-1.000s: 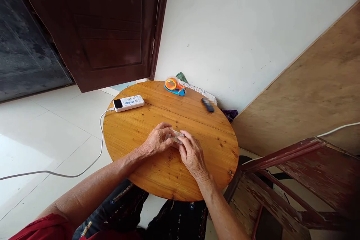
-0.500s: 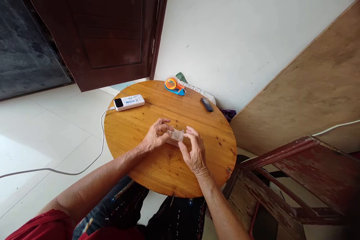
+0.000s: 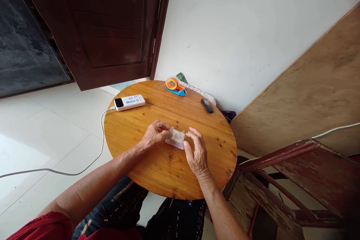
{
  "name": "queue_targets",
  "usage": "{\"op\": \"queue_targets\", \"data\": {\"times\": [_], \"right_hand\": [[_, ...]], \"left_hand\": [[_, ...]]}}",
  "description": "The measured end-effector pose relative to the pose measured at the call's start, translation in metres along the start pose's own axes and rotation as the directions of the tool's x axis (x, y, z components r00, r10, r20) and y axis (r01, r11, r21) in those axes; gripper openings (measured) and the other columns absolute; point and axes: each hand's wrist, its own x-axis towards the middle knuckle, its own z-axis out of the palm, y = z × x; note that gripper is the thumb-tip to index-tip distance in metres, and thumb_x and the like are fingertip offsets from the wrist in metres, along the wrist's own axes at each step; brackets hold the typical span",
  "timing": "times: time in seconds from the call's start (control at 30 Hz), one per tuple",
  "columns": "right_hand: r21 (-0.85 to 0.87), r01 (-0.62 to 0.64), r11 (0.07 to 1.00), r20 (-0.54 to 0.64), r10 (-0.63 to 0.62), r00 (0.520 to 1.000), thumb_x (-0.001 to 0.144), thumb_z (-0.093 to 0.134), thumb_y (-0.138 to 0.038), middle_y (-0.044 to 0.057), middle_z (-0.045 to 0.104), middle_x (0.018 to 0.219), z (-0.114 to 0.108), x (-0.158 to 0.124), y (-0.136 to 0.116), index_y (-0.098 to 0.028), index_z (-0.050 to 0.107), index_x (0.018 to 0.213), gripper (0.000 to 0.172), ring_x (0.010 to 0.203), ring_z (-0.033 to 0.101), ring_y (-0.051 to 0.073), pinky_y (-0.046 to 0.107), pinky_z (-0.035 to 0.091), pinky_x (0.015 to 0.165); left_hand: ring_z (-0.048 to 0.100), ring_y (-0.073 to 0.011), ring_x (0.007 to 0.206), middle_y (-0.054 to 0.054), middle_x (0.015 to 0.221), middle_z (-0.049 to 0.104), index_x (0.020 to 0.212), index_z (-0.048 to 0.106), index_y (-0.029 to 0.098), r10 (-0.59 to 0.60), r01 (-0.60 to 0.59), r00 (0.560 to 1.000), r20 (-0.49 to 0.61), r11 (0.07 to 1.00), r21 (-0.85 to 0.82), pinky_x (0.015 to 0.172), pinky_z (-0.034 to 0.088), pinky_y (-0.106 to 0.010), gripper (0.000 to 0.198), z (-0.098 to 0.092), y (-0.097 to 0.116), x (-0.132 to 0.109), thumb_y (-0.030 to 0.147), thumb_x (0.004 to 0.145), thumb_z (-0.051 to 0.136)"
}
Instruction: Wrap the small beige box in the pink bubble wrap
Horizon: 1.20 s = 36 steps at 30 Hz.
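Observation:
A small clear plastic case (image 3: 176, 138) with a pale patterned face rests near the middle of the round wooden table (image 3: 140, 127). My left hand (image 3: 153, 137) pinches its left end with curled fingers. My right hand (image 3: 197, 152) is at its right side, fingers loosely bent and touching the case's edge. What is inside the case is too small to make out.
A white power bank (image 3: 129, 102) with a white cable (image 3: 84, 165) lies at the table's far left. An orange and blue tape dispenser (image 3: 174, 85) and a small dark object (image 3: 207, 105) sit near the wall. A red wooden chair (image 3: 284, 180) stands to the right, a dark door (image 3: 98, 26) behind.
The case was covered under both hands a second ago. The hands lifted and spread, and the case now shows between them, tilted slightly on the table.

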Motion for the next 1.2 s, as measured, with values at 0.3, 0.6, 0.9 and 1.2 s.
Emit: {"op": "queue_targets", "data": {"times": [0.3, 0.6, 0.9, 1.2], "right_hand": [[-0.026, 0.042, 0.999, 0.014, -0.042, 0.999, 0.093, 0.051, -0.027, 0.014, 0.058, 0.131, 0.001, 0.0, -0.001, -0.021, 0.054, 0.122, 0.03, 0.123, 0.055, 0.029, 0.048, 0.045, 0.103], [-0.141, 0.102, 0.985, 0.102, -0.088, 0.991, 0.095, 0.049, -0.03, 0.013, 0.056, 0.136, 0.0, -0.001, -0.003, -0.022, 0.059, 0.12, 0.029, 0.119, 0.057, 0.028, 0.045, 0.046, 0.098], [-0.266, 0.186, 0.946, 0.178, -0.141, 0.974, 0.092, 0.054, -0.028, 0.015, 0.057, 0.133, 0.0, 0.003, -0.011, -0.02, 0.063, 0.11, 0.021, 0.117, 0.056, 0.031, 0.045, 0.045, 0.092], [-0.149, 0.093, 0.984, -0.015, -0.097, 0.995, 0.094, 0.051, -0.029, 0.014, 0.058, 0.133, -0.001, -0.001, -0.004, -0.021, 0.058, 0.117, 0.025, 0.12, 0.057, 0.028, 0.044, 0.045, 0.098]], "left_hand": [[0.064, -0.0177, 0.093, -0.006, 0.101, 0.065, 0.083, 0.071, 0.014, 0.062, -0.062, 0.998, 0.004, 0.998, -0.013, 0.076, 0.055, -0.024, 0.014, 0.001, -0.005, -0.001, 0.014, 0.071, 0.063], [0.063, -0.0203, 0.102, -0.008, 0.11, 0.061, 0.092, 0.075, 0.018, 0.162, -0.171, 0.984, 0.07, 0.973, 0.154, 0.085, 0.054, -0.03, 0.02, 0.0, -0.003, -0.004, 0.013, 0.076, 0.064], [0.059, -0.0246, 0.114, -0.009, 0.119, 0.059, 0.094, 0.076, 0.02, 0.276, -0.314, 0.946, 0.168, 0.905, 0.287, 0.1, 0.05, -0.037, 0.021, 0.001, -0.004, -0.007, 0.016, 0.078, 0.063], [0.06, -0.0237, 0.11, -0.01, 0.114, 0.06, 0.091, 0.077, 0.017, 0.227, -0.244, 0.965, 0.134, 0.961, 0.129, 0.09, 0.054, -0.033, 0.019, -0.002, -0.002, -0.007, 0.016, 0.079, 0.062]]}}
